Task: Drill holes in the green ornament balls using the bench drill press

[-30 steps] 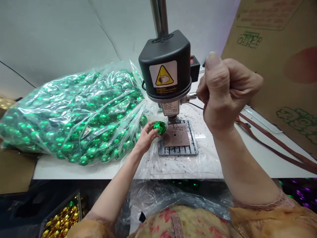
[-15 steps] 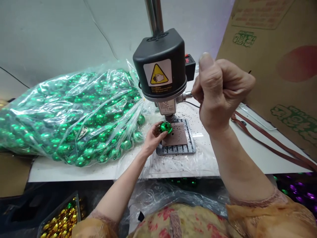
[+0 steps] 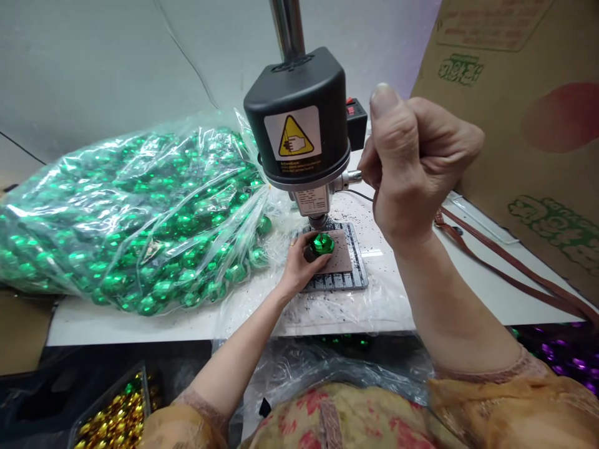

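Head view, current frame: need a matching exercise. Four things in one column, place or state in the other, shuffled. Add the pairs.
Things
1. Single green ball
2. Warning label
3. Strap
4. Big plastic bag

Place or state
A. Brown, lying in front of the cardboard box
B. On the front of the black machine head
C. Between the thumb and fingers of the left hand
D. Clear, with many green balls inside

Pairs: 1-C, 2-B, 3-A, 4-D

Mustard sleeves [image 3: 515, 408], pinkish cuffs [image 3: 526, 368], red-flowered garment [image 3: 294, 416]
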### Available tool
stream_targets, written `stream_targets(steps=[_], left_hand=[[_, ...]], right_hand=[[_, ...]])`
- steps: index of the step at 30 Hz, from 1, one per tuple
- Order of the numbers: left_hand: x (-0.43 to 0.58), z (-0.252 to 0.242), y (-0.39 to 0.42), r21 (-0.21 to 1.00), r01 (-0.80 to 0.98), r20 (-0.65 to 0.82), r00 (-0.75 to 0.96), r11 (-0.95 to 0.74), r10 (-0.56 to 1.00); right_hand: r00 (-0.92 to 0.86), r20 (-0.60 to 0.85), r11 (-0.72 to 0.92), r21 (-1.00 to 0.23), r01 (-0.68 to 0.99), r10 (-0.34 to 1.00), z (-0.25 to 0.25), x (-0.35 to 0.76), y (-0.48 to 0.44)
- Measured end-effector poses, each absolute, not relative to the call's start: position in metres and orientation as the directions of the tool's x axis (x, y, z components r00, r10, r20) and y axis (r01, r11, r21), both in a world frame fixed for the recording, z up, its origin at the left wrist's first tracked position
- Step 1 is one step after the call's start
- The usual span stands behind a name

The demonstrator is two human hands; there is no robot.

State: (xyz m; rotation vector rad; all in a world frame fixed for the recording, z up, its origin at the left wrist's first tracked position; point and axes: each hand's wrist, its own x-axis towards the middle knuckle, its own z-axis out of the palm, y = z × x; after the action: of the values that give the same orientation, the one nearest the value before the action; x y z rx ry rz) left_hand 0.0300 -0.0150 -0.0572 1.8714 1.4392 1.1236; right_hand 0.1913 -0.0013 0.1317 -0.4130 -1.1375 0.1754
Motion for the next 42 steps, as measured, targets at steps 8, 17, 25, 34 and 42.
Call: stream_targets(steps=[8,17,25,34,42], left_hand=[[0.032,-0.059,-0.018,0.83,0.459,0.292,0.128,-0.318,0.948],[0.031,-0.06,-0.019,0.832,0.443,0.294,0.155,-0.332,0.943],[0.029,-0.063,-0.018,0.827,0.445,0.302,0.165,-0.344,0.939],[0.03,-0.063,-0.018,0.824,0.449,0.305,0.161,-0.345,0.939],[0.031,-0.063,-0.018,0.82,0.453,0.317,0.15,-0.35,0.936]], right_hand=[[0.425,0.859,0.915,-0.376,0.148,0.285,0.114,0.192,-0.004],[0.436,0.887,0.967,-0.226,0.119,0.154,0.092,0.192,0.001],[0.455,0.886,0.973,-0.177,0.151,0.091,0.081,0.191,0.006],[0.439,0.897,0.968,-0.152,0.199,0.051,0.071,0.192,0.008],[0.447,0.894,0.972,-0.076,0.224,-0.033,0.067,0.192,0.012]])
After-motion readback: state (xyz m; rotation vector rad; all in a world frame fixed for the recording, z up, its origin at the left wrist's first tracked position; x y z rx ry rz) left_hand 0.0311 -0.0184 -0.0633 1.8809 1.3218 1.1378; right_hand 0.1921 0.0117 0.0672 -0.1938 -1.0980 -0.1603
